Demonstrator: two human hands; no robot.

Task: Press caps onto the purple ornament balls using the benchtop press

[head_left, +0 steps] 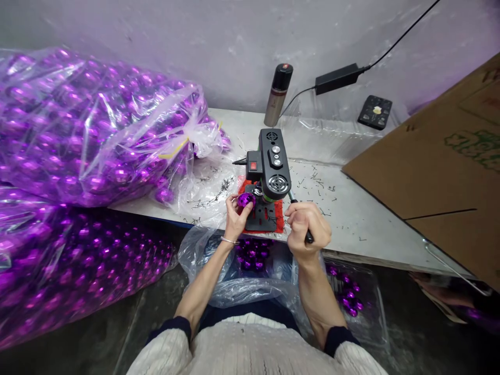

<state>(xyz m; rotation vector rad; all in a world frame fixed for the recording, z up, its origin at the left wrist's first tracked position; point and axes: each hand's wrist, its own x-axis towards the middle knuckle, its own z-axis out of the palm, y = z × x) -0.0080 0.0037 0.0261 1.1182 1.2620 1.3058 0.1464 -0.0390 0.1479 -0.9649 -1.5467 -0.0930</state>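
Note:
A small black drill press (275, 161) with a red switch stands on a red mat (279, 216) at the table's front edge. My left hand (236, 216) pinches a shiny purple ball (246, 200) between thumb and fingers, beside the press's lower end and above its slotted base. My right hand (308, 229) is wrapped round the black-gripped lever (309, 237) on the press's right side. Below the table edge, several purple balls (253, 255) lie in clear plastic over my lap.
Big clear bags of purple balls (89, 130) fill the left side. Behind the press stand a spray can (278, 95), a black power adapter (338, 78) and a black box (375, 112). A cardboard box (437, 166) is at right. Dark shavings litter the white table (351, 229).

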